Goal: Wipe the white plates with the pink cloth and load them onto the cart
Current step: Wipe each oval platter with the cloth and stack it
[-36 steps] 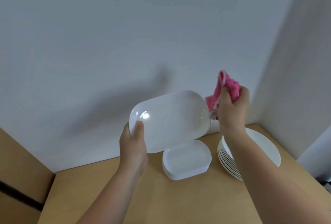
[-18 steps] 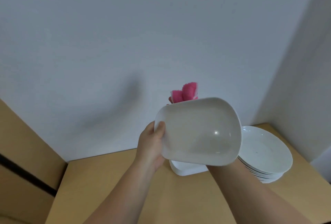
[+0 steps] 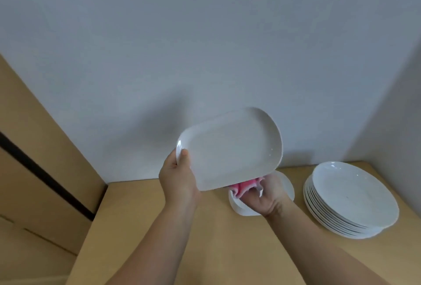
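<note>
Pink cloth (image 3: 245, 186) beneath white plate (image 3: 230, 148)

One camera sits on the person's head. It looks forward and a little down, into the corner where the wooden table (image 3: 205, 239) meets the grey wall (image 3: 205, 45). It is close. Both arms come in from the bottom edge. The left hand (image 3: 177, 180) holding the oblong white plate (image 3: 230, 148) and the right hand (image 3: 266, 199) holding the pink cloth (image 3: 245, 186) sit in the middle.
</note>
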The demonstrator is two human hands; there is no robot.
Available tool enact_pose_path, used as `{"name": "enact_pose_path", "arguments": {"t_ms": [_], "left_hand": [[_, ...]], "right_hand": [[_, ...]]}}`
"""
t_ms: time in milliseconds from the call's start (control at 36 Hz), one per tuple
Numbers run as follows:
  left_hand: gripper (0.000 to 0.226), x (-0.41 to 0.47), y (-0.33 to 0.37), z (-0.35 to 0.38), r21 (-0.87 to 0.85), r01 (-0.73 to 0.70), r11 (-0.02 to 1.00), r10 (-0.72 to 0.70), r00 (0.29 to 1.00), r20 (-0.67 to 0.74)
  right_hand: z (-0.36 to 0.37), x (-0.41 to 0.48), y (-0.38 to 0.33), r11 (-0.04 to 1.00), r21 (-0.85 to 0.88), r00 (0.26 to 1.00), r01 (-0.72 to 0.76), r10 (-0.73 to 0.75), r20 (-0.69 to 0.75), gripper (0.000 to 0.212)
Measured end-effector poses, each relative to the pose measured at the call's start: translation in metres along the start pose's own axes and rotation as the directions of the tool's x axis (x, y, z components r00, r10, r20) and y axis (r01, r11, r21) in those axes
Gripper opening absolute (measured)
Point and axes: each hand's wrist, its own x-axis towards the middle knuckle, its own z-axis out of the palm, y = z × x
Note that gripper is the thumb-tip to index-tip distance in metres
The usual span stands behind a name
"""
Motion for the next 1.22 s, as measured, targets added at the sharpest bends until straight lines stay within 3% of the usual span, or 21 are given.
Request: {"name": "enact_pose_path", "arguments": {"t_ms": [83, 167, 389, 556, 639, 750, 944, 1222], "left_hand": [[0.027, 0.016, -0.007, -0.024, 0.064, -0.018, 0.998, 0.024, 0.995, -0.093], [0.032, 0.028, -0.019, -0.050, 0.156, -0.011, 0.988, 0.033, 0.990, -0.139], [0.029, 0.053, -0.068, -0.128, 0.247, 0.189, 0.950, -0.091, 0.928, -0.362], [0.023, 0.067, -0.104, -0.163, 0.296, 0.296, 0.908, -0.150, 0.890, -0.430], [0.024, 0.073, -0.119, -0.178, 0.312, 0.333, 0.890, -0.171, 0.877, -0.450], [0.031, 0.081, -0.136, -0.199, 0.367, 0.378, 0.850, -0.161, 0.850, -0.502], [0.037, 0.081, -0.157, -0.225, 0.279, 0.486, 0.828, -0.224, 0.743, -0.630], [0.036, 0.085, -0.162, -0.233, 0.400, 0.501, 0.768, -0.173, 0.762, -0.624]], "right_hand": [[-0.009, -0.004, -0.021, 0.999, -0.045, 0.995, -0.001, 0.005, 0.098, 0.023], [-0.017, 0.001, -0.027, 1.000, -0.028, 0.983, 0.007, -0.002, 0.186, 0.047], [-0.053, 0.026, -0.004, 0.993, -0.119, 0.999, -0.014, 0.008, -0.052, 0.049], [-0.059, 0.045, 0.033, 0.995, -0.036, 0.996, -0.091, 0.091, -0.024, 0.056], [-0.066, 0.056, 0.045, 0.992, -0.084, 0.993, -0.090, 0.083, -0.079, 0.036], [-0.073, 0.068, 0.058, 0.983, -0.162, 0.990, -0.083, 0.063, -0.124, 0.035], [-0.076, 0.082, 0.084, 0.981, -0.169, 0.990, -0.099, 0.080, -0.114, 0.041], [-0.075, 0.085, 0.098, 0.963, -0.243, 0.988, -0.114, 0.084, -0.130, 0.042]]}}
